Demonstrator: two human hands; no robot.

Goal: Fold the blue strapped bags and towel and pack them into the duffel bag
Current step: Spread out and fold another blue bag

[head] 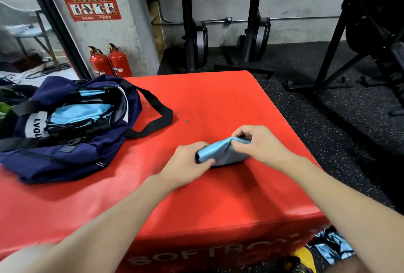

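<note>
Both hands are on one small bundle of light blue fabric, a blue strapped bag (223, 152) already folded down tight, which lies on the red table (218, 102) straight ahead of the person and between the two hands. The left hand (188, 163) grips the bundle's left end, fingers curled round the rolled edge where a dark strip, probably a strap, shows; the right hand (260, 144) pinches the upper right fold of the cloth between thumb and fingertips, lifting that corner a little off the rest. The bundle's long axis runs from one hand to the other, left to right across the person's front, with its right end a touch farther away than its left. The duffel bag (65, 133), navy with black handles, sits well apart to the left of the left hand and somewhat farther off, its mouth open and turned upward, with folded light blue pieces already lying inside it. That is the relation the coming move seems to depend on: the bundle has to travel leftward and away, so the left hand is the nearer one to the opening, and the right hand would have to cross the body to reach it. One black handle loop (157, 115) lies flat on the table between the bundle and the opening, on the likely path. More blue fabric (332, 246) lies low beyond the table's near right corner, near the right forearm, apparently still to be folded.
</note>
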